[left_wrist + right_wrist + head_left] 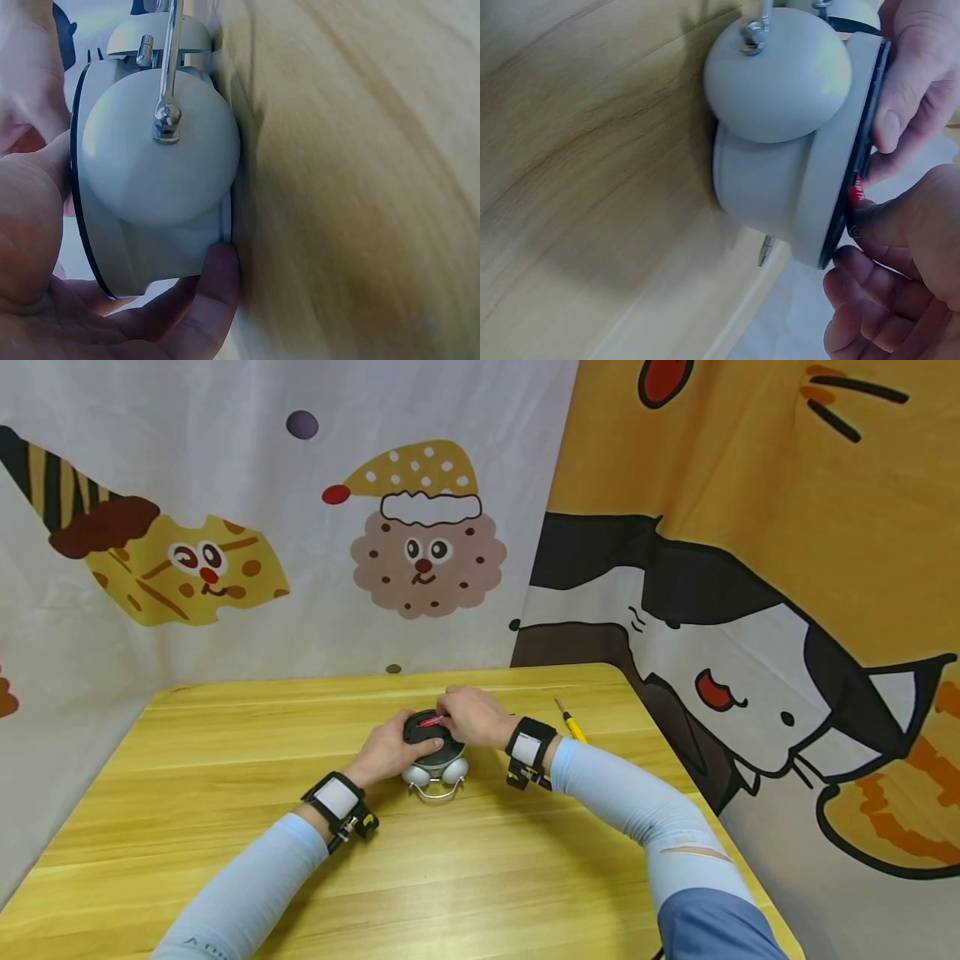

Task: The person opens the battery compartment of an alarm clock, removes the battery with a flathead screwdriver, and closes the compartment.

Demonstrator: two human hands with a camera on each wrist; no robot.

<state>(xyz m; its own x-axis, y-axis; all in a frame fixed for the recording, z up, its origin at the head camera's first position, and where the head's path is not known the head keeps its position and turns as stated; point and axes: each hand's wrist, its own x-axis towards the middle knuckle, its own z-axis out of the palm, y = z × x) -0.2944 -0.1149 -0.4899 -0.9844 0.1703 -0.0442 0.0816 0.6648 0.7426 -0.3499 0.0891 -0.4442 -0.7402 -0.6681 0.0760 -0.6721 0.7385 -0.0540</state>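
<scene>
A white twin-bell alarm clock (437, 758) lies face down on the wooden table, its black back upward and its two bells and wire handle toward me. My left hand (384, 748) grips the clock's left side, with the thumb across the back and the fingers (219, 281) round the rim. A red battery (431, 722) shows in the black back. At its right end, my right hand (474, 717) pinches it with curled fingers. In the right wrist view, the battery (856, 190) is mostly hidden behind the clock's edge and the fingertips.
A screwdriver with a yellow handle (573, 727) lies on the wooden table (225, 752), right of the clock and beyond the right forearm. The table's far edge runs close behind the hands. Printed cloth (247, 443) hangs behind the table and along its right side.
</scene>
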